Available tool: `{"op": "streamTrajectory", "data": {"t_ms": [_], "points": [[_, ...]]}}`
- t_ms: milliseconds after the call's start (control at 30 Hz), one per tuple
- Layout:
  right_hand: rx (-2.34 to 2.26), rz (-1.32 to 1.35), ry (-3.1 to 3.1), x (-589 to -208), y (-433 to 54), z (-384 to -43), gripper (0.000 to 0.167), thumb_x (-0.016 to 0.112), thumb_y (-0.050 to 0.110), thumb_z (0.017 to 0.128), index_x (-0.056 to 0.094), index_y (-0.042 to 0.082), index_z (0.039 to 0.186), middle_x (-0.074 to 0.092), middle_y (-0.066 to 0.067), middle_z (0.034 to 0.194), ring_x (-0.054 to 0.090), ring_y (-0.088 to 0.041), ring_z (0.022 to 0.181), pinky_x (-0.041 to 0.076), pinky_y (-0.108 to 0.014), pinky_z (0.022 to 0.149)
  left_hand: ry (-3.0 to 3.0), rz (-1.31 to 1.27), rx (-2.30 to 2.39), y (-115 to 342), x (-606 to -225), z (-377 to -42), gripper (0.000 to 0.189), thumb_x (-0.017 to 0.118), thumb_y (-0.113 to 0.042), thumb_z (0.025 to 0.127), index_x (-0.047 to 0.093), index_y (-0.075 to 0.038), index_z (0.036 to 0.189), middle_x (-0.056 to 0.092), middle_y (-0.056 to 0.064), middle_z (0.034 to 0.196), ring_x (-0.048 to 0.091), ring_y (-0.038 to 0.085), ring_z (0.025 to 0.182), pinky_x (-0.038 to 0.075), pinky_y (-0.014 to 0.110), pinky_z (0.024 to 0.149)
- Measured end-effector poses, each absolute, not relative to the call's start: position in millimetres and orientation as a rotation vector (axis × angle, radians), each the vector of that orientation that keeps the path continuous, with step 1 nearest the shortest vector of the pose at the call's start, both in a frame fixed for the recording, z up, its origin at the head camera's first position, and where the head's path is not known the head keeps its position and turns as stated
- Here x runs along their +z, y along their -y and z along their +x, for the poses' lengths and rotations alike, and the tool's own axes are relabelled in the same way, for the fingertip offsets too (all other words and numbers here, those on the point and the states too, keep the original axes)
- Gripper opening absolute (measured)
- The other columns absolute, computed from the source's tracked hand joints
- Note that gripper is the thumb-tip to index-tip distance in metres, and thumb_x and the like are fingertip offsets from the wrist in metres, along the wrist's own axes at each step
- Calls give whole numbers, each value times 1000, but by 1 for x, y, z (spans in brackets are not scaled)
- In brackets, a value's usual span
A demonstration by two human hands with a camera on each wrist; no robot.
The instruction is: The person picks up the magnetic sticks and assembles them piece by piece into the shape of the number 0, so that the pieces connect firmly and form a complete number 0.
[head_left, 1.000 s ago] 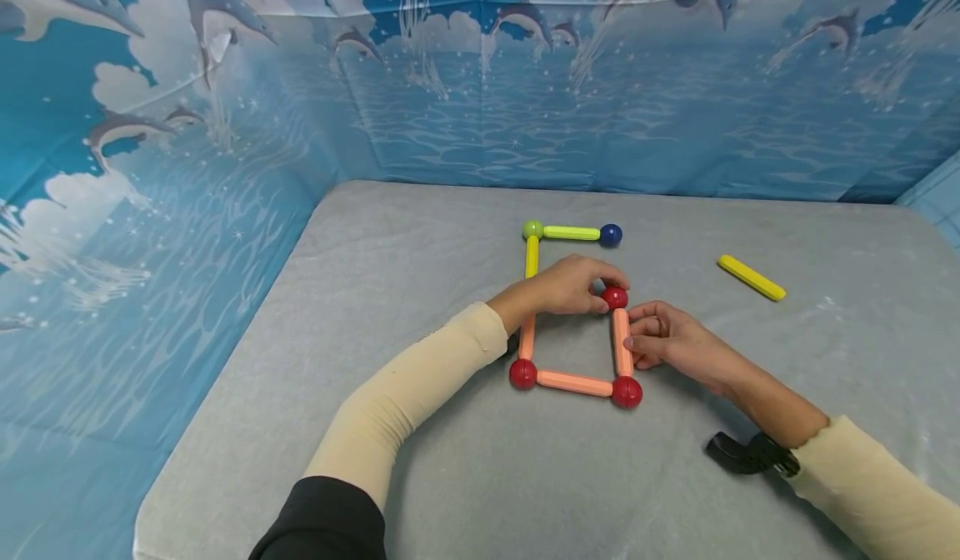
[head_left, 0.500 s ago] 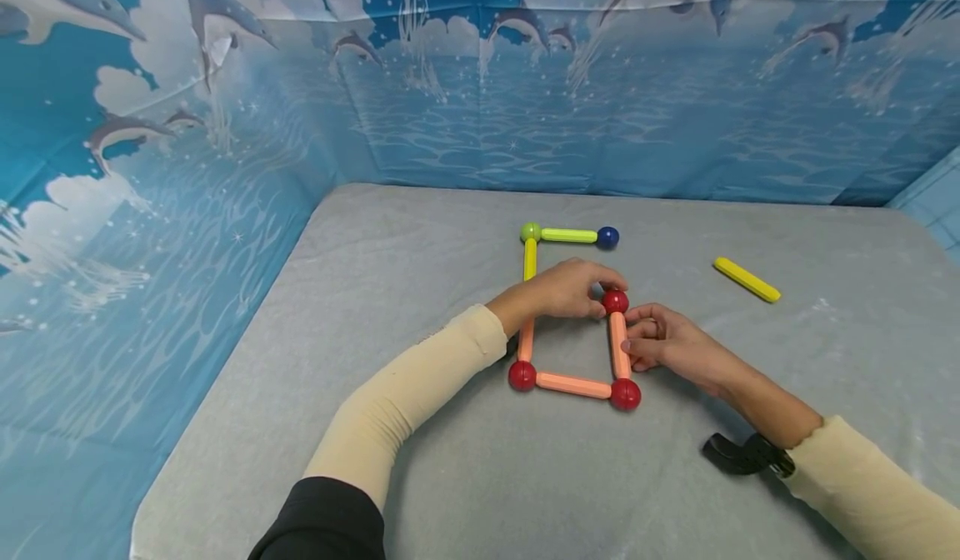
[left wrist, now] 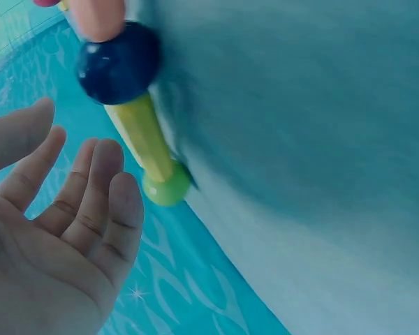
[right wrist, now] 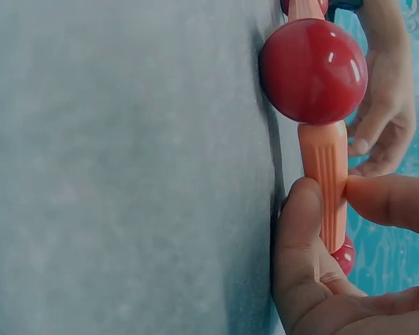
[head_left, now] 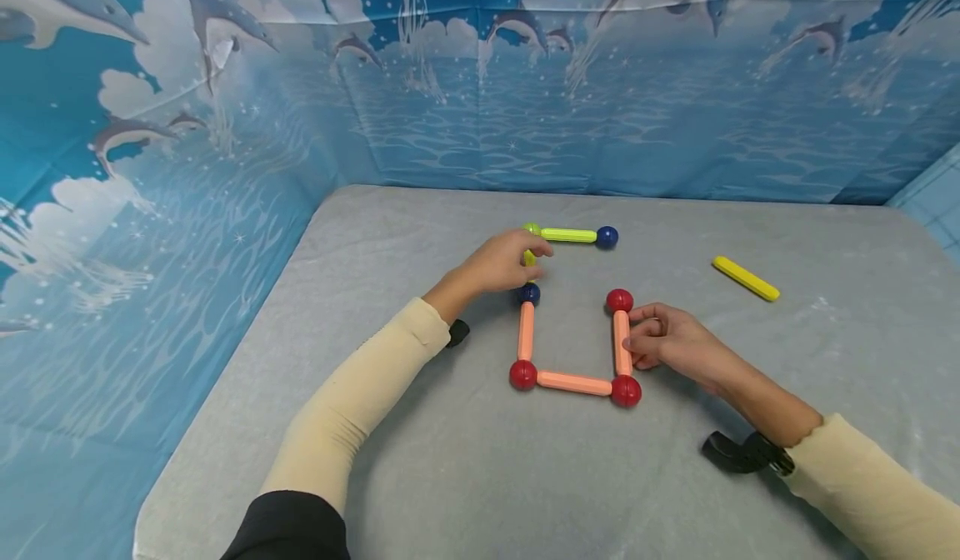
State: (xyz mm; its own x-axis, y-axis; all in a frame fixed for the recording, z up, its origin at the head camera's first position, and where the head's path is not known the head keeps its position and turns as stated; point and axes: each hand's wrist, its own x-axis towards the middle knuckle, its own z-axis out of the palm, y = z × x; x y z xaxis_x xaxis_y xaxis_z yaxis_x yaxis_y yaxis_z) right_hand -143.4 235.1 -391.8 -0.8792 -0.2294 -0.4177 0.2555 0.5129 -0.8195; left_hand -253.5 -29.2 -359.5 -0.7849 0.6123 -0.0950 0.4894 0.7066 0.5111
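My right hand [head_left: 675, 345] pinches a salmon-coloured magnetic rod [right wrist: 324, 174] between thumb and fingers. That rod stands between an upper red ball [head_left: 619, 300] and a lower red ball [head_left: 626, 391]. A second salmon rod [head_left: 574, 383] runs left to another red ball [head_left: 523, 374]. From there a third salmon rod [head_left: 526, 332] reaches a dark blue ball [head_left: 528, 294]. My left hand [head_left: 497, 263] hovers beside the yellow rod [left wrist: 141, 136], partly covering it in the head view. In the left wrist view its fingers are apart from the pieces and hold nothing.
A green ball [left wrist: 166, 185] caps the yellow rod. A lime rod [head_left: 568, 235] joins it to another dark blue ball [head_left: 607, 237]. One loose yellow rod [head_left: 746, 278] lies at the right on the grey-covered table [head_left: 465, 477]. Dolphin-printed curtains [head_left: 480, 127] hang behind and at left.
My left hand has let go of the upper red ball and moved left and farther back, uncovering the nearer dark blue ball. The right hand keeps its pinch on the salmon rod.
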Motion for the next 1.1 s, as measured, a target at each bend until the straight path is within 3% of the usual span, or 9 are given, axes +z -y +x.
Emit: {"op": "streamTrajectory", "data": {"t_ms": [267,700,1100], "points": [[-1312,34,-2317,-391,-230,-143,59,64,16,94,35,-6,141,64,-12,106,65,-14,81,59,-27,75,-2666,856,652,51,-367,-243,33,62,-16,98,65,-11,130,68,6,123,64,21,110,53,36,95],[-1225,45,-2363,-388,-226,-144,59,62,18,95,34,-6,141,59,-16,110,65,-15,82,60,-30,77,-2569,797,697,55,-378,-237,37,62,-20,98,61,-14,134,65,11,130,61,23,119,50,39,101],[-1209,46,-2359,-387,-228,-144,59,61,17,95,34,-7,142,58,-14,106,66,-15,81,60,-31,77,-2569,714,708,52,-383,-236,36,63,-22,97,61,-18,133,68,9,122,62,20,107,51,36,92]]}}
